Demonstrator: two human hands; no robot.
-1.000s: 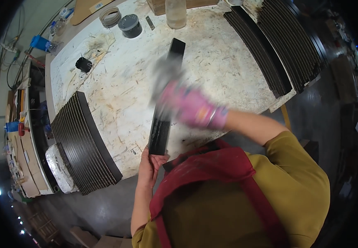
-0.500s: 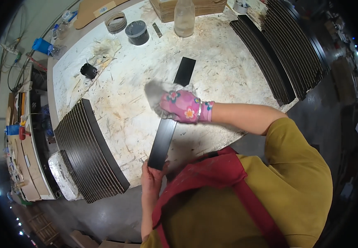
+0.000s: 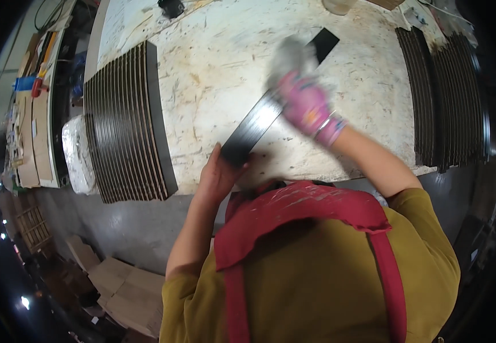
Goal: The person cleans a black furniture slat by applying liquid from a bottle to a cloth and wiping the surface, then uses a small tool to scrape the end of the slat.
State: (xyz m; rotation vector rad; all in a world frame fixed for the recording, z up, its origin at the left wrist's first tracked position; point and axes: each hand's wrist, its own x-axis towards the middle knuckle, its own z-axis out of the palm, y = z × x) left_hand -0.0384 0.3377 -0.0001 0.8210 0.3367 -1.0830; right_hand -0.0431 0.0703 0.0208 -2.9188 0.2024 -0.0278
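A flat black strip (image 3: 252,127) lies slantwise across the stained white table, its far end up and to the right. My bare left hand (image 3: 218,174) grips its near end, thumb on one edge and fingers on the other. On the upper part of the strip my right hand (image 3: 305,103), in a pink flowered glove, presses a grey-white cloth (image 3: 289,60). Motion blurs the cloth and the glove. The cloth hides a stretch of the strip beneath it.
A stack of dark strips (image 3: 123,126) stands at the table's left edge beside a plastic-wrapped white block (image 3: 78,154). More dark strips (image 3: 451,106) stand at the right. A small black cup (image 3: 171,7) and the base of a clear bottle (image 3: 339,6) show at the far side. Flattened cardboard (image 3: 128,288) lies on the floor.
My right hand has moved the cloth farther along the strip, toward its far end. The strip now slants more to the right. The view has shifted, showing more floor at lower left.
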